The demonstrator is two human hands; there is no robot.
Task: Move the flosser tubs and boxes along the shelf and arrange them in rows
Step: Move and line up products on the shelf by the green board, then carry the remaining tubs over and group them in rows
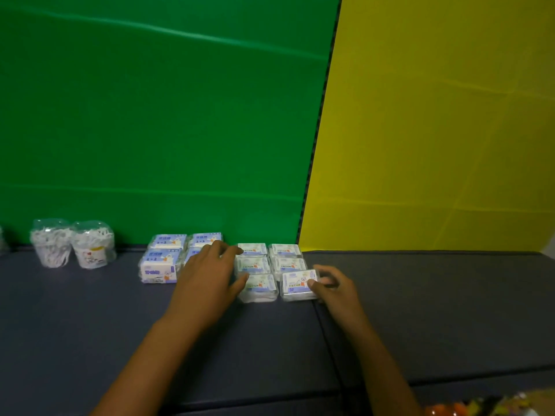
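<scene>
I see my left hand (207, 274) lying flat, fingers relaxed against the small boxes (255, 265) at the shelf's (90, 325) back edge; my right hand (333, 285) pinches the front-right box (295, 285).

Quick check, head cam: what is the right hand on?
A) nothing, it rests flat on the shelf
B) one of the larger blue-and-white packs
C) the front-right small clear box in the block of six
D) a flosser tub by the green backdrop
C: the right hand has its fingers and thumb curled round the front-right small clear box; the flosser tubs stand untouched far to the left.
</scene>
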